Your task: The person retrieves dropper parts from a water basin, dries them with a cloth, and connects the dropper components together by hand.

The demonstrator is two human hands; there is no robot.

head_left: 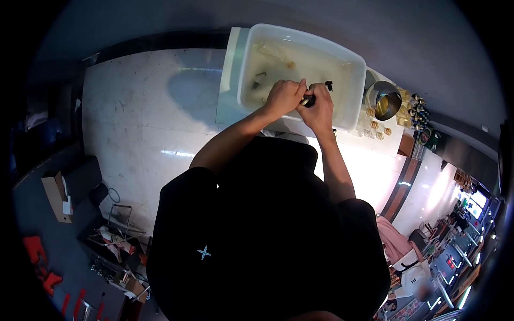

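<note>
Over the near side of a white plastic tub (243,69) of cloudy water, my two hands meet. My left hand (285,99) is closed, its fingers pinching one side of a small dark piece (309,101) with a pale spot. My right hand (319,109) is closed around the other side of that piece. Fingers hide most of it, so its kind cannot be made out. In the water lie a clear glass-like item (272,52) and a dark item (259,79). A small black part (329,85) shows just beyond my right hand.
Right of the tub stands a round metal container (395,100) with yellowish contents. Several small clear glass pieces (378,128) sit near it, and several dark-topped bottles (418,113) stand farther right. Another person (409,267) is at lower right. A cardboard box (55,198) lies left.
</note>
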